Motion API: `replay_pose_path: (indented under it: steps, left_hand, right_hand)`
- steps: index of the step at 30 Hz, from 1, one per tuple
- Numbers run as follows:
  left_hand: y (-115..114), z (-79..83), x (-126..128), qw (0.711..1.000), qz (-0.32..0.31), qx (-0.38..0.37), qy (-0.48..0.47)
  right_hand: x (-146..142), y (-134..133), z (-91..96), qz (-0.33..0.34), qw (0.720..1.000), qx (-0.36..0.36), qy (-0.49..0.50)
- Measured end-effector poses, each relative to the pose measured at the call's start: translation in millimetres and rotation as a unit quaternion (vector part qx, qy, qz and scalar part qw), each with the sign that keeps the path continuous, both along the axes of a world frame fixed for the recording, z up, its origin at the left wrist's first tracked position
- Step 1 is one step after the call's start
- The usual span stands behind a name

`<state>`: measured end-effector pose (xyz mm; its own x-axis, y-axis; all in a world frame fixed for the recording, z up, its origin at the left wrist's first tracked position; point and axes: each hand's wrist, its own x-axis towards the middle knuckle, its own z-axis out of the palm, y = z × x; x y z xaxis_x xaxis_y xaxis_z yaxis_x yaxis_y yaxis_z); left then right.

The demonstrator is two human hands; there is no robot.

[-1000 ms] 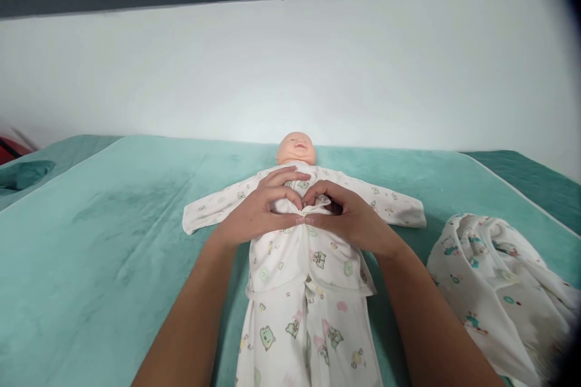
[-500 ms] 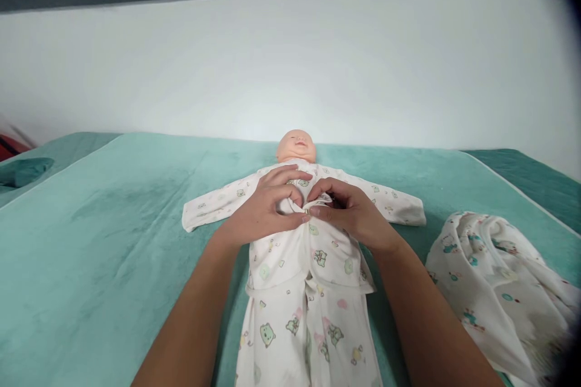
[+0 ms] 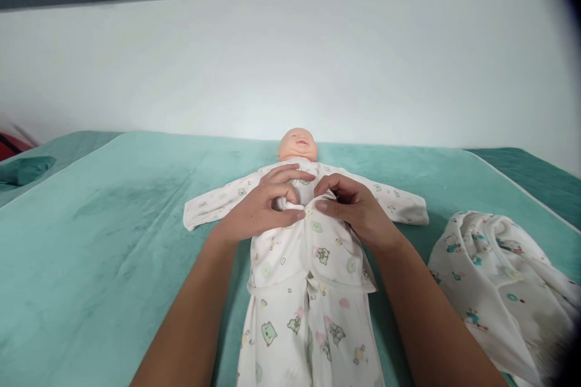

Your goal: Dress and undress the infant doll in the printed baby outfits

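A baby doll (image 3: 297, 144) lies on its back on a teal bed (image 3: 113, 236), head toward the wall. It wears a white printed shirt (image 3: 313, 248) with sleeves spread out and matching trousers (image 3: 308, 332). My left hand (image 3: 258, 208) and my right hand (image 3: 356, 208) meet over the doll's chest. Both pinch the shirt's front edges together between thumb and fingers.
A crumpled white printed garment (image 3: 494, 278) lies on the bed at the right. A dark teal cloth (image 3: 25, 169) sits at the far left edge. A white wall (image 3: 290, 66) rises behind the bed.
Both hands have crept slightly up the doll's chest while keeping their pinch on the shirt front. The doll has not moved.
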<state>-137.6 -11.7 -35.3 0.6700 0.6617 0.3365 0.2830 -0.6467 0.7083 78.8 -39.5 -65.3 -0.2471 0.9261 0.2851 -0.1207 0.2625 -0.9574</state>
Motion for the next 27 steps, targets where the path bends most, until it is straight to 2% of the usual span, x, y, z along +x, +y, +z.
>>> replay_pose_path:
  steps: [6,12,17,20,23,25,27]
  left_hand:
    - [0.9,2.1,-1.8,0.999,-0.01,-0.029,0.013]
    - [-2.1,0.3,6.5,0.999,0.019,0.02,0.036]
    - [-3.9,-0.1,11.1,0.998,0.04,0.034,0.03]
    - [-4.7,0.7,12.1,0.999,0.04,0.004,-0.006]
    - [-5.0,0.2,12.3,0.993,0.059,-0.061,-0.08]
    - [-2.9,-2.4,10.3,0.976,0.108,-0.107,-0.159]
    - [2.3,-7.0,4.6,0.947,0.191,-0.13,-0.222]
  right_hand:
    - [-1.9,1.4,-1.5,-0.006,1.0,-0.013,-0.002]
    - [-1.0,0.2,0.3,0.0,1.0,-0.006,-0.024]
    - [2.8,1.4,-1.5,0.021,1.0,0.0,0.004]
    - [5.0,2.7,-3.6,0.031,0.999,0.016,0.035]
    - [3.9,2.3,-2.5,0.007,0.999,0.014,0.033]
    - [2.8,1.6,-0.2,-0.032,0.999,0.008,0.008]
    - [5.1,2.3,1.7,-0.077,0.996,0.0,-0.035]
